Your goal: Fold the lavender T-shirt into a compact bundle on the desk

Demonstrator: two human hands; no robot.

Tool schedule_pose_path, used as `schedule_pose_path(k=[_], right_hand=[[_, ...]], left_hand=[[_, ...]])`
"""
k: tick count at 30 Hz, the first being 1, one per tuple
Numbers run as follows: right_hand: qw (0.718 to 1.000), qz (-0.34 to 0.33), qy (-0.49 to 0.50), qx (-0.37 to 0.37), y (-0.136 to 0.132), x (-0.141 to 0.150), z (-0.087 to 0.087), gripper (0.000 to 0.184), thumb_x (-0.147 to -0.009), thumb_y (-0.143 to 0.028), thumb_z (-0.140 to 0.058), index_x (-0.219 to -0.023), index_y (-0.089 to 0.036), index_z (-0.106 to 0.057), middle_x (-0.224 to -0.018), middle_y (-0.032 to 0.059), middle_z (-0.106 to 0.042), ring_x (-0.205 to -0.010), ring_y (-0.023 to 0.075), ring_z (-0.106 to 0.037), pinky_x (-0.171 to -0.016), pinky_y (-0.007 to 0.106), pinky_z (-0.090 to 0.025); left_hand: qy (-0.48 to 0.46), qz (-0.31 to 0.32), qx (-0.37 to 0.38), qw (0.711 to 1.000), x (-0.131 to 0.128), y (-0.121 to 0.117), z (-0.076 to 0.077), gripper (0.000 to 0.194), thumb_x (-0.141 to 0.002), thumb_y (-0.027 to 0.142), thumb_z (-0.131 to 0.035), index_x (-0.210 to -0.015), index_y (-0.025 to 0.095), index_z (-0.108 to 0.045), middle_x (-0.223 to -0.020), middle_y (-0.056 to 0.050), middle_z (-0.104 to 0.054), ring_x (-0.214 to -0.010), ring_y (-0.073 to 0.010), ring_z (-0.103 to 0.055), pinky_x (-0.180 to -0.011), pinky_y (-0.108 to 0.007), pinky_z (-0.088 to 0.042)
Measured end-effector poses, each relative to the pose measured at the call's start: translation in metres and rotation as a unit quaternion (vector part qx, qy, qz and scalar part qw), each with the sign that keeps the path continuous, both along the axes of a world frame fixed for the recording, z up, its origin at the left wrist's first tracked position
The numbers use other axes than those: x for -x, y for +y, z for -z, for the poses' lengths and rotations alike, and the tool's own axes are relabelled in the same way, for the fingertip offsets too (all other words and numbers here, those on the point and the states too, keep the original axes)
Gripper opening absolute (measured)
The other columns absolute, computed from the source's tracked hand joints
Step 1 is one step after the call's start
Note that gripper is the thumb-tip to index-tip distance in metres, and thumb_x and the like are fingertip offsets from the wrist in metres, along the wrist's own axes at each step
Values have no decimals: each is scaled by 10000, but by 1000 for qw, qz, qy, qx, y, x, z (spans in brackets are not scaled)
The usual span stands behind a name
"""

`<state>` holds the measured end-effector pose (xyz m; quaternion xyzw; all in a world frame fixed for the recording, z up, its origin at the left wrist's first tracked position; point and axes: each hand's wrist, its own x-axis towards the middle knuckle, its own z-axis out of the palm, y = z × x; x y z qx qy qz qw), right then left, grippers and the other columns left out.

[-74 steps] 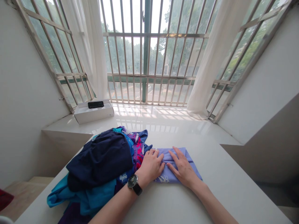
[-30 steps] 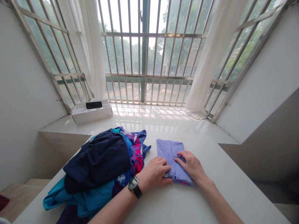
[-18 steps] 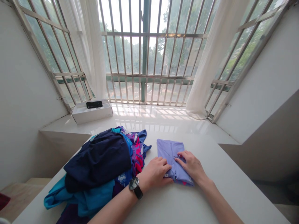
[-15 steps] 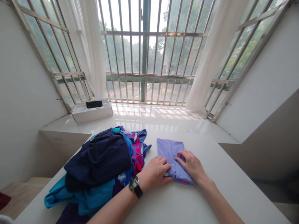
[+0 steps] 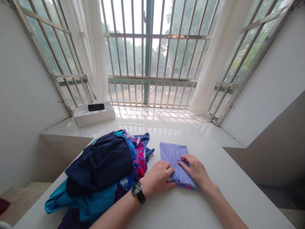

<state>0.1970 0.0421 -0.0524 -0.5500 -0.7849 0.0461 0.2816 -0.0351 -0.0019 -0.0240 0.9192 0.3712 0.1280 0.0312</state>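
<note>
A lilac garment [image 5: 172, 153], folded into a narrow rectangle, lies on the white table [image 5: 233, 190]. My left hand [image 5: 158, 175], with a black wristwatch, rests at the garment's near left edge, fingers curled onto the cloth. My right hand [image 5: 195, 170] lies on top of the garment's near part, fingers pressing down on the fold. Both hands touch the cloth; neither lifts it.
A heap of clothes [image 5: 102, 168], navy, teal, purple and pink, fills the table's left side. On the window sill behind stands a white box [image 5: 94, 116] with a black device [image 5: 96, 107] on it. Barred windows and white curtains lie beyond.
Since 2.5 s ago the garment has been folded narrower and turned lengthwise away from me. Over the last second both hands have stayed almost still on it.
</note>
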Motion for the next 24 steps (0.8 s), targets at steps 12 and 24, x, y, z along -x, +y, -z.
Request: schedule_pose_path(k=[12,24], right_hand=[[1000,-2,7,-9,0,0,1,225,-911,-441,-554,-923,-260,-686,-892,56,-702,-857,247,-661,-740,366,-542],[998,-18,59,9,7,-2,10,254,-893,-463,-592,-944,-231,-681,-878,55,-694,-868,236,-651,-800,379,-536]], left_hand=[[10,-5,17,1000,-1,-1,-2,412,-865,531,-663,-1135,226,-597,-1014,-56,-630,-946,-226,-586,-891,-364,-452],[-1,-14,19,1000,-2,-2,-3,385,-867,484,-672,-1138,227,-578,-1061,-59,-609,-978,-232,-571,-890,-366,-460]])
